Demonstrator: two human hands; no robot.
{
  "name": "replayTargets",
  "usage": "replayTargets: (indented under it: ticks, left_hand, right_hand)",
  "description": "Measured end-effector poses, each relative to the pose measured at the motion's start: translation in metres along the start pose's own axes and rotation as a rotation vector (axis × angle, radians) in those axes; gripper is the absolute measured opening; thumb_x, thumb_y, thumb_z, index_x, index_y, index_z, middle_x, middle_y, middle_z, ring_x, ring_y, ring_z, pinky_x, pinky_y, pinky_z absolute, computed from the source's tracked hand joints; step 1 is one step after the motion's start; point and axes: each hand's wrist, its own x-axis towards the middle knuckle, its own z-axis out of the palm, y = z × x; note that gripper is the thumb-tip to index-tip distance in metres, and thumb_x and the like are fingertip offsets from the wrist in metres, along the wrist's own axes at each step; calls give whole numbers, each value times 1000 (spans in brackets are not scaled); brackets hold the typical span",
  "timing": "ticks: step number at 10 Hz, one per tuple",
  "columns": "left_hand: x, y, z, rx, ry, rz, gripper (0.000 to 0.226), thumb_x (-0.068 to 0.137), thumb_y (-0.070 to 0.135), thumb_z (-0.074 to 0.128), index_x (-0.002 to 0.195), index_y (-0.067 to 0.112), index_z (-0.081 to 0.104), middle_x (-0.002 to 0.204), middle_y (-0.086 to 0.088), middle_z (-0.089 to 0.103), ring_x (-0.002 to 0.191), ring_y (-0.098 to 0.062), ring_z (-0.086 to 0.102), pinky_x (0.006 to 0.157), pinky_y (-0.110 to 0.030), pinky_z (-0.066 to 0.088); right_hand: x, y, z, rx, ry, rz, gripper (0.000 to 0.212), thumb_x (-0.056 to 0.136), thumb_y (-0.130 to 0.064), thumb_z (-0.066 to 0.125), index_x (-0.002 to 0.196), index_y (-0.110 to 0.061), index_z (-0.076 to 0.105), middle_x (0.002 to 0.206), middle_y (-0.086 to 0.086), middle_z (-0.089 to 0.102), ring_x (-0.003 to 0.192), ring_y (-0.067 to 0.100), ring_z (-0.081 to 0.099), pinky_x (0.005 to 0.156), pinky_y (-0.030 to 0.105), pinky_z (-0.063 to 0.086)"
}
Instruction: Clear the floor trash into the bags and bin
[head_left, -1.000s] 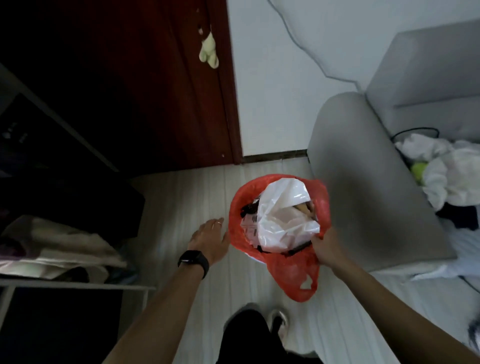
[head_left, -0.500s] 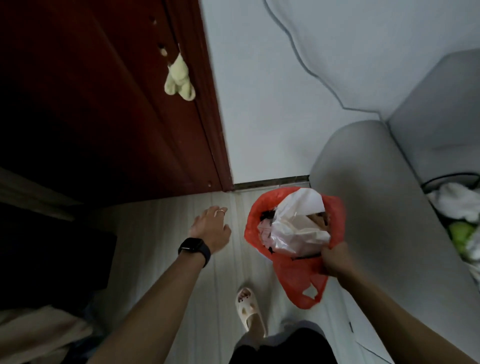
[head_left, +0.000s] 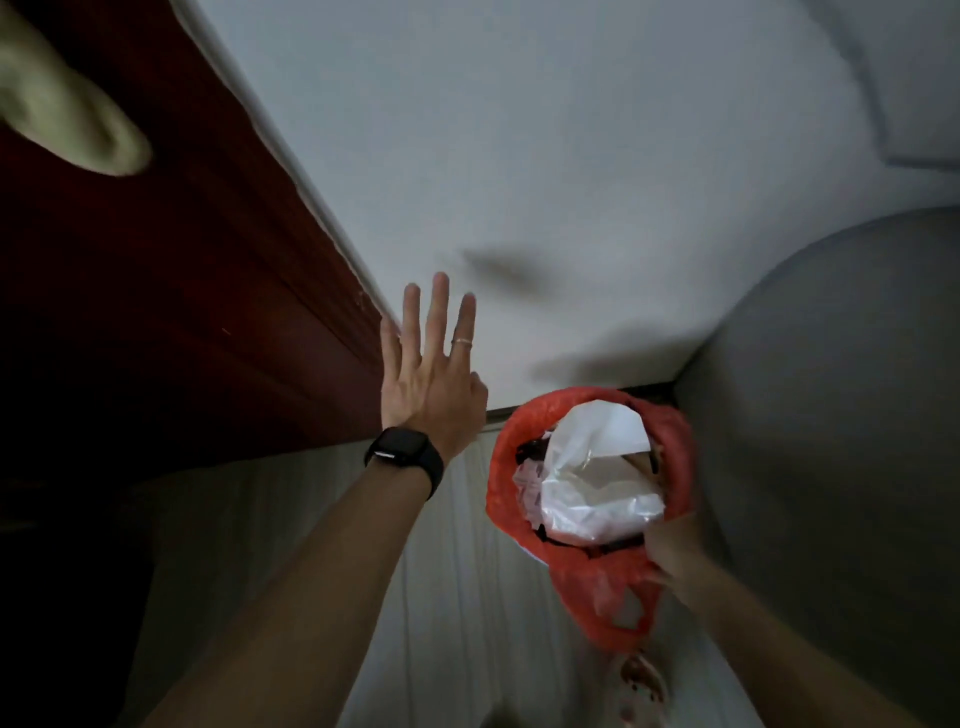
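Right hand (head_left: 675, 556) grips the red bag (head_left: 597, 582) at its rim; left of the bag, left hand (head_left: 428, 374) is spread flat.

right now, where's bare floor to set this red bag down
Bare floor lies between the dark red door and the red bag. Right of the bag it is crowded: the grey sofa flanks it, and a sandal sits just below.
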Motion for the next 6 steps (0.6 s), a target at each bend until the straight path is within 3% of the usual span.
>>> replayTargets:
  ticks: [1, 2, 3, 4, 5, 6]
  left_hand:
    - [31, 8, 53, 33, 84, 6, 94, 84, 30, 57, 157, 23, -2, 163, -5, -16, 149, -33, -14, 118, -54, -3]
    - [51, 10, 91, 42, 155, -25, 100, 79, 29, 60, 157, 18, -1, 162, -8, -15, 149, -35, -10, 119, -56, 2]
    - [63, 5, 124, 99, 257, -21, 102, 76, 27, 62, 157, 15, 2, 163, -14, -4, 148, -41, -4, 117, -61, 6]
    - [69, 1, 140, 145, 326, -22, 102, 73, 29, 62, 157, 14, 5, 162, -17, 3, 147, -44, 2, 114, -67, 8]
    - [69, 4, 135, 147, 315, -37, 104, 70, 27, 62, 157, 14, 5, 162, -18, 4, 147, -44, 2, 114, -67, 8]
    - [61, 7, 125, 137, 262, -56, 106, 69, 22, 62, 157, 14, 3, 163, -16, 1, 148, -42, 0, 115, -64, 8]
  right_hand:
    - [53, -2, 32, 86, -24, 71, 57, 98, -19, 47, 149, -12, 24, 135, 27, 47, 104, 46, 57, 77, 60, 56]
    - [100, 8, 54, 179, -59, 103, 48, 99, -17, 45, 145, -16, 34, 133, 20, 50, 99, 38, 57, 61, 47, 58]
    - [132, 21, 70, 292, -104, 83, 39, 99, -14, 45, 137, -19, 45, 125, 14, 57, 90, 28, 61, 53, 37, 56]
    - [145, 37, 78, 368, -143, 114, 39, 98, -10, 48, 136, -19, 48, 124, 13, 58, 94, 27, 60, 50, 34, 56]
    - [144, 52, 74, 256, -141, 177, 41, 88, 8, 51, 128, -3, 55, 116, 24, 63, 87, 32, 62, 45, 32, 54]
    - [130, 62, 65, 51, -132, 104, 31, 82, 5, 62, 113, 3, 66, 104, 26, 69, 85, 34, 66, 72, 44, 59]
